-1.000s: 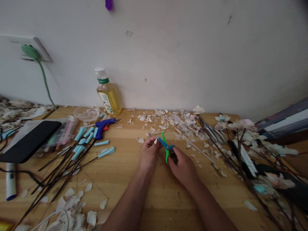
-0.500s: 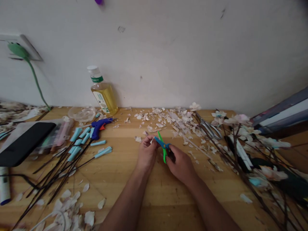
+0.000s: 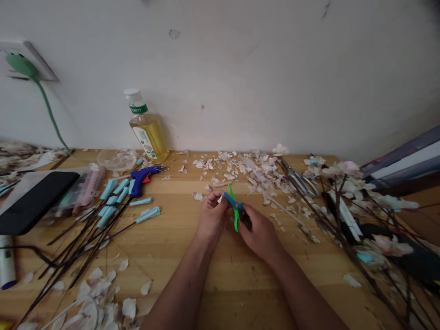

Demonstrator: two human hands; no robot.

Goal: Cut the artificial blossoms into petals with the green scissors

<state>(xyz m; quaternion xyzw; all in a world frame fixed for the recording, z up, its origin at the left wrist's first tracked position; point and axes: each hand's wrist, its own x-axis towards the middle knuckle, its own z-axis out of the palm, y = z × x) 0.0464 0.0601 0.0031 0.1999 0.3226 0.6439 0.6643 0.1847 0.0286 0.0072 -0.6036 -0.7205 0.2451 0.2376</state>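
My right hand [image 3: 257, 229] is closed round the handles of a pair of blue and green scissors [image 3: 235, 205], whose blades stand apart and point away from me. Close beside them, my left hand [image 3: 212, 214] pinches a small pale petal [image 3: 220, 199] between thumb and fingers. The blue blade reaches right up to the left fingertips; whether it touches the petal I cannot tell. Just beyond the left hand lie a few loose petal scraps [image 3: 198, 196] on the wooden table [image 3: 237, 293].
Cut petals [image 3: 254, 172] are strewn along the wall. A blue glue gun [image 3: 139, 179], a bottle [image 3: 150, 137] and blue-tipped dark stems [image 3: 99, 238] lie or stand left, with a phone [image 3: 37, 201]. At right are pliers [image 3: 299, 180] and blossom branches [image 3: 350, 256].
Both hands stay nearly in place, the left still pinching the petal and the right still holding the opened scissors. The whole view has shifted slightly.
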